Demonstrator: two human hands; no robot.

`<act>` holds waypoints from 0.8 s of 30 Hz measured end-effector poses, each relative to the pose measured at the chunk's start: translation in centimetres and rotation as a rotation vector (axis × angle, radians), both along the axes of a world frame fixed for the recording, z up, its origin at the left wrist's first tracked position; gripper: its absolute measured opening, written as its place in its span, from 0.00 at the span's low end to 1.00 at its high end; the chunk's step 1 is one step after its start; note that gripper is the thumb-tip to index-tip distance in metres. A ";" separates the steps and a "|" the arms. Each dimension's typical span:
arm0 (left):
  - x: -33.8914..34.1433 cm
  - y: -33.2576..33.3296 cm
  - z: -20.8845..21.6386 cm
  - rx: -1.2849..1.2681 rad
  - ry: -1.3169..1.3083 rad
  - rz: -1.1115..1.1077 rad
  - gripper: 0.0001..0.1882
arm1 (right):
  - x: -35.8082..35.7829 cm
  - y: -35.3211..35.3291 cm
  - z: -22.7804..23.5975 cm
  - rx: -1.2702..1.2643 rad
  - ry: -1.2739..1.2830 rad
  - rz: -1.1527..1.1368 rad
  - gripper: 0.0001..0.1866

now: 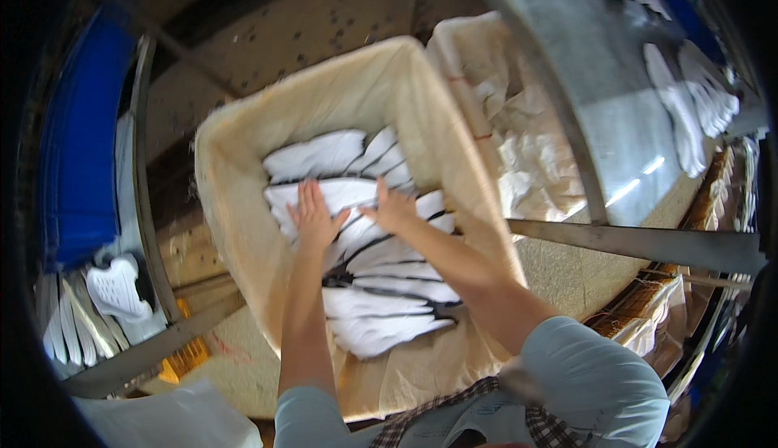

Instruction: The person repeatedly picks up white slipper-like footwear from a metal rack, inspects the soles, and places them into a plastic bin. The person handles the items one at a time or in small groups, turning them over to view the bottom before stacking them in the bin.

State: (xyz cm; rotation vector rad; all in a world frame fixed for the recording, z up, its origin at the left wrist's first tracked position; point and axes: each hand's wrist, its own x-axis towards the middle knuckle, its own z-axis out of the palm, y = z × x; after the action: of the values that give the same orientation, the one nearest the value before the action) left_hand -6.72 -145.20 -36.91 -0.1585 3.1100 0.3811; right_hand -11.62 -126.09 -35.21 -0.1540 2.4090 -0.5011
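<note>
**Insoles (361,237), by the look of them, in rows inside a cloth-lined bin (212,164)**

Clock face over the whole picture: insoles at the centre, running down toward 6 o'clock. Left hand (316,219) toward 9 o'clock from the middle, right hand (395,209) almost dead centre; both palm down on the upper rows, apart from each other, thumbs parted from fingers, no clamp visible on either.

Best done, probably, with flat palms and light, even pressure. Spread the load over several insoles rather than jabbing one tip. Use inward thumbs to square neighbouring edges; keep forearms off the rim. Beware of hard sideways pushes: likely to make overlapping layers slide or curl.

Shapes long, slim and round-ended, matte white with dark bands between, fanned out toward 5 o'clock. Probably thin and springy; foam or fabric, impossible to tell. Lining (393,83) cream, soft, slightly wrinkled.

Between 1 and 2 o'clock, a second bin (482,51) with crumpled pale lining. At 2 o'clock, a smooth grey counter (592,115) streaked with reflected light, slender white pieces (677,115) on top. Past 8 o'clock, a perforated white shell (120,287); nearer 8, a yellow crate (185,360).
</note>
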 end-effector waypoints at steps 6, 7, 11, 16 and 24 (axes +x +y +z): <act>-0.4 -1.0 4.1 0.016 -0.189 -0.038 0.49 | 4.7 2.0 7.7 -0.473 0.575 0.018 0.36; -0.8 -1.0 4.7 0.024 -0.235 -0.044 0.48 | 5.7 2.9 9.4 -0.584 0.434 0.095 0.30; -1.4 0.0 7.7 0.026 -0.342 0.015 0.43 | 12.7 9.8 16.4 -0.742 0.206 0.444 0.21; 3.5 6.8 14.8 0.510 0.185 -0.148 0.29 | 19.5 21.3 21.0 -0.609 0.004 0.454 0.21; 15.4 30.2 31.0 0.757 0.201 -0.632 0.15 | 27.8 39.8 21.4 -0.478 0.151 -0.064 0.15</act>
State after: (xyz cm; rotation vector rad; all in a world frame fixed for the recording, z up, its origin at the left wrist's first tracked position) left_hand 8.71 -115.04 -5.92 0.8650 2.7048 1.5145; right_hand 16.18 -86.32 -13.86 -0.3314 2.4017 -1.1255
